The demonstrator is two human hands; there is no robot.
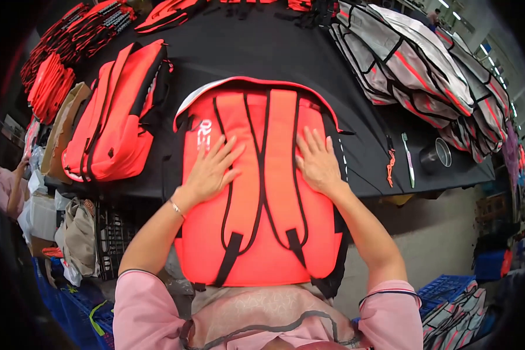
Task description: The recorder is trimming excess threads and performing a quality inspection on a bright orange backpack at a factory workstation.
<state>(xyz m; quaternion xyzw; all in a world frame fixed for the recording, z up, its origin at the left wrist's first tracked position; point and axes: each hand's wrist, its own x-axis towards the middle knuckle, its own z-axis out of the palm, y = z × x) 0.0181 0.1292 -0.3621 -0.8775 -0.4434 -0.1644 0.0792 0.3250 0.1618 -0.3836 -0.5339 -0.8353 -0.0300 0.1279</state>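
Left hand (211, 174) and right hand (319, 165) lay flat, spread, gripping nothing, on the backpack (245, 195) at frame centre; its bottom (seemingly jutting past the table (262, 55)) risked slipping off if tugged

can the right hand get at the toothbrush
Probably yes: the right hand rests open on the backpack, holding nothing, and the toothbrush lies uncovered to its right, just past the orange cord.
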